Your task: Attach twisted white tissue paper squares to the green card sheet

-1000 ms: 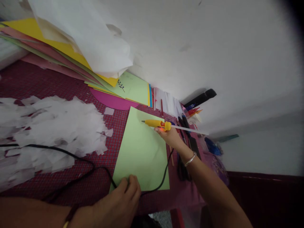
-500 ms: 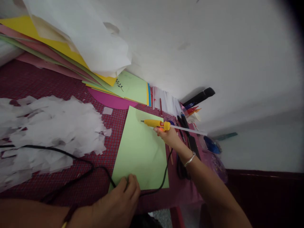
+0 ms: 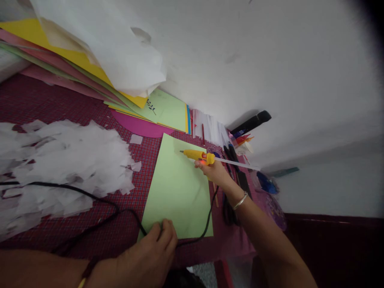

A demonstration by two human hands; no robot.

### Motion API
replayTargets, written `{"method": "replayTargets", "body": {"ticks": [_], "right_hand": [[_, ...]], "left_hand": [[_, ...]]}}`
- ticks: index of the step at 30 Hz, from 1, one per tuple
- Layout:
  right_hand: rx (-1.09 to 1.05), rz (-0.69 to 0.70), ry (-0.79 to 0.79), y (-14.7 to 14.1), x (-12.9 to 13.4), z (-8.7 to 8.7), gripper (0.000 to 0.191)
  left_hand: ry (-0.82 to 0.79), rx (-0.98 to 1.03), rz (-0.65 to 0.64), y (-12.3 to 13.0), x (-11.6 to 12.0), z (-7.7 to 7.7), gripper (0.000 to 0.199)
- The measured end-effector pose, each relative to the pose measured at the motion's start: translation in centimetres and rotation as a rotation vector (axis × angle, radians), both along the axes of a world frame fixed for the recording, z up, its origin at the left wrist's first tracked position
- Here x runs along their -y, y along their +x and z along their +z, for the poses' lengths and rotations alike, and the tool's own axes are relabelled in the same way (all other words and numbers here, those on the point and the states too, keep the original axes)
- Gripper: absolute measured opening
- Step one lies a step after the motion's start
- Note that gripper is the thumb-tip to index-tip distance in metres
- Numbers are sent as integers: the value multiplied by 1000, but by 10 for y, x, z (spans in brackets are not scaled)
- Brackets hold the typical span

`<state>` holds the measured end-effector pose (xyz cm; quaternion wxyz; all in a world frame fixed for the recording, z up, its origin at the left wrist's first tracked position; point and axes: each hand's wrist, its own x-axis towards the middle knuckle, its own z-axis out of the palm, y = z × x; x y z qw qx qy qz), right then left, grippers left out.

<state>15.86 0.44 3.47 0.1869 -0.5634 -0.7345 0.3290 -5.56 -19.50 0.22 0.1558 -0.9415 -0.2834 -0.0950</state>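
A yellow hot glue gun (image 3: pixel 194 155) is gripped in my right hand (image 3: pixel 213 172), its nozzle pointing left over the upper part of a light green sheet of paper (image 3: pixel 177 196). A long clear glue stick (image 3: pixel 235 162) juts out of its back, and a small orange-red light glows near my fingers. My left hand (image 3: pixel 150 252) rests at the paper's lower edge with curled fingers. The gun's black cord (image 3: pixel 207 224) runs beneath that hand and comes out on its left; the fingertips are partly hidden. I cannot tell whether the nozzle touches the paper.
A heap of white paper pieces (image 3: pixel 75 160) lies on the checked red tablecloth (image 3: pixel 132 204) to the left. Colored sheets (image 3: pixel 60 56) are stacked behind it, near a magenta disc (image 3: pixel 141 126). Pens and black-handled tools (image 3: pixel 231 152) lie along the wall side at the right.
The glue gun has shifted very slightly right and its nozzle has dipped up a little in view. Both hands keep nearly the same position and hold.
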Motion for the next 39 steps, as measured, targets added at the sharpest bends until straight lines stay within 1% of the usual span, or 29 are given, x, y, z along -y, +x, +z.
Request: {"method": "replayTargets", "body": {"ticks": [3,7,11,15,18,22,26,29,34,37,39], "right_hand": [[4,-39,33,2,-2,-6,35],[22,-51,55,3,-3,-11,38],[23,-22,27,4,-2,-7,39],[16,22,-37,3,0,-3,36],[21,1,-55,1,1,-3,35],[-4,-41,6,-2,0,-4,37],[13,-41,48,-4,-2,-6,37],[26,-32,60,-5,-4,-6,36],[44,31,9,-5,-2,0,36],[49,34,-38,-6,0,4,35],[45,32,-40,-8,1,5,35]], "left_hand": [[15,-15,5,-1,2,-1,35],[43,-8,29,-2,4,-3,34],[37,2,24,-1,4,-8,33],[14,-6,14,1,4,-11,34],[7,7,31,2,4,-8,32],[19,5,33,-1,5,-3,33],[52,-11,27,-3,6,-6,36],[36,-19,14,-3,6,-6,36],[18,-3,15,-1,2,0,34],[0,1,9,-1,0,4,33],[4,10,16,0,0,6,32]]}}
